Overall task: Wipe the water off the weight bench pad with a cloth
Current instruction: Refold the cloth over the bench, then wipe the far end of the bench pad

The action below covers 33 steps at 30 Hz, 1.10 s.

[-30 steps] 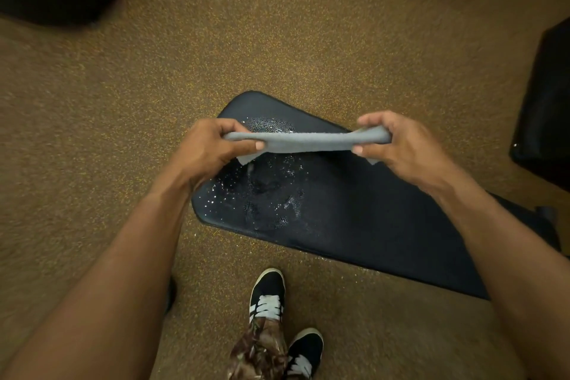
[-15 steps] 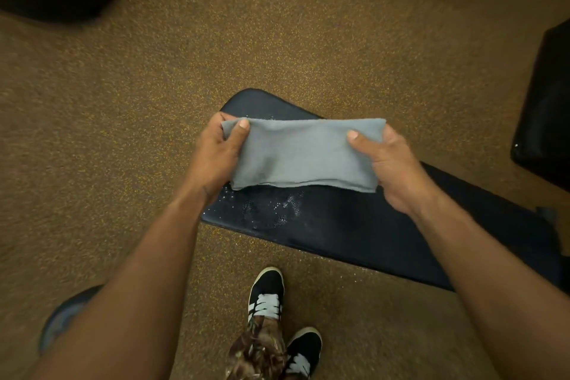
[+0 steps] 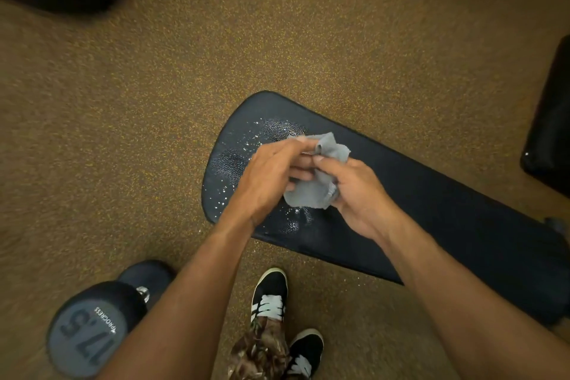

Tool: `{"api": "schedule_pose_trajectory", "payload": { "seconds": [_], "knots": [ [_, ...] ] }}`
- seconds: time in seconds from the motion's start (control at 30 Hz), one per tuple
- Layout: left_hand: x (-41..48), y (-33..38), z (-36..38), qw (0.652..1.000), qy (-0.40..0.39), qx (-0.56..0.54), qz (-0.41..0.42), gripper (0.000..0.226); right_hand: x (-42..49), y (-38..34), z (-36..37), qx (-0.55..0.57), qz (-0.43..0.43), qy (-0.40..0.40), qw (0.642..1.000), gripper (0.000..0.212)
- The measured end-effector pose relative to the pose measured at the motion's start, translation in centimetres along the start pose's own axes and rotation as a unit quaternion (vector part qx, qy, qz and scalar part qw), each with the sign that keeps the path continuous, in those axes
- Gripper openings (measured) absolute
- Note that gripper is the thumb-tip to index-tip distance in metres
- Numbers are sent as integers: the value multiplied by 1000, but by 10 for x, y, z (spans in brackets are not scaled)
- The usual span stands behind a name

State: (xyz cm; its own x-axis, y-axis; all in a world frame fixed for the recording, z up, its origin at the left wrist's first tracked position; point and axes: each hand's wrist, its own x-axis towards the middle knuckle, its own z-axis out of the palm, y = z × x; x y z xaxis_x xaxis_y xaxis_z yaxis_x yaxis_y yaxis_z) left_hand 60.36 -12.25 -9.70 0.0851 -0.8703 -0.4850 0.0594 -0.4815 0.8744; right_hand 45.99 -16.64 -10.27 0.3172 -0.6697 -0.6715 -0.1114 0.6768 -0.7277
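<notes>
The cloth (image 3: 311,191) is not stretched out flat now; it is bunched up. The left hand (image 3: 271,176) and the right hand (image 3: 354,191) are now close together and touch. More wet drops show on the bench pad (image 3: 431,210). A dumbbell (image 3: 92,324) now shows at the bottom left.

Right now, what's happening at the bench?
A person stands over a dark weight bench pad, with both hands gathering a grey cloth above its rounded end. The left hand and right hand both grip the bunched cloth. Water droplets are on the pad, so the wiping is not finished. A dumbbell lies on the floor nearby.
</notes>
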Motion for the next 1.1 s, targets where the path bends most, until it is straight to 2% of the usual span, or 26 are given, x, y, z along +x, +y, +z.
{"api": "schedule_pose_trajectory", "payload": {
  "seconds": [0.03, 0.13, 0.2, 0.27, 0.33, 0.37, 0.4, 0.43, 0.47, 0.53, 0.6, 0.63, 0.7, 0.73, 0.83, 0.9, 0.93, 0.97, 1.0, 1.03, 1.1],
  "knots": [
    [2, -4, -4, 1000, -3, 12, 20, 39, 2, -1, -1, -2, 18, 8, 1000, 15],
    [0, -10, -12, 996, -42, 47, 58, 36, 2, -4, 2, 6, 43, -44, 998, 42],
    [3, -12, -11, 996, -52, 48, 62, 43, 2, -4, 6, 19, 40, -48, 998, 43],
    [9, -13, -13, 999, 20, -10, 34, 34, 7, -7, 9, 45, 28, -14, 998, 40],
    [18, -18, -20, 984, 160, -76, -10, 14, 11, -10, 8, 99, 34, -10, 994, 50],
    [21, -19, -24, 979, 176, -95, -36, 24, 13, -13, 7, 134, 45, -19, 990, 44],
    [23, -20, -26, 982, 144, -105, -64, 43, 15, -16, 5, 167, 56, -42, 984, 38],
    [26, -23, -27, 984, 104, -120, -78, 51, 18, -19, 3, 186, 53, -64, 979, 41],
    [28, -23, -26, 985, 73, -139, -73, 46, 21, -21, 1, 193, 48, -86, 976, 46],
    [32, -20, -24, 989, 59, -138, -16, 20, 27, -24, -1, 171, 44, -97, 980, 54],
    [36, -22, -26, 992, 85, -82, 39, 10, 34, -27, 2, 103, 64, -81, 989, 60],
    [40, -24, -27, 993, 102, 5, 58, 16, 37, -27, 4, 65, 80, -66, 992, 58],
    [45, -30, -28, 967, 148, 199, 56, 30, 43, -27, 8, 13, 91, -35, 995, 42],
    [46, -31, -28, 952, 181, 242, 42, 32, 47, -29, 10, -1, 81, -10, 997, 32],
    [45, -32, -26, 931, 238, 276, 6, 34, 58, -40, 15, -11, 38, 62, 997, 13],
    [41, -36, -25, 911, 267, 312, 11, 39, 67, -51, 16, -65, -52, 91, 992, 5],
    [38, -40, -25, 895, 295, 332, 29, 37, 72, -57, 15, -132, -125, 89, 979, 3],
    [35, -46, -25, 878, 320, 352, 60, 34, 77, -61, 15, -224, -199, 78, 951, 5],
    [32, -55, -24, 862, 333, 371, 91, 31, 81, -62, 13, -327, -260, 59, 907, 14],
    [31, -68, -23, 847, 343, 388, 121, 30, 85, -58, 11, -438, -305, 29, 845, 28],
    [31, -94, -20, 823, 356, 409, 169, 26, 98, -39, 6, -660, -322, -46, 678, 58]
  ]
}}
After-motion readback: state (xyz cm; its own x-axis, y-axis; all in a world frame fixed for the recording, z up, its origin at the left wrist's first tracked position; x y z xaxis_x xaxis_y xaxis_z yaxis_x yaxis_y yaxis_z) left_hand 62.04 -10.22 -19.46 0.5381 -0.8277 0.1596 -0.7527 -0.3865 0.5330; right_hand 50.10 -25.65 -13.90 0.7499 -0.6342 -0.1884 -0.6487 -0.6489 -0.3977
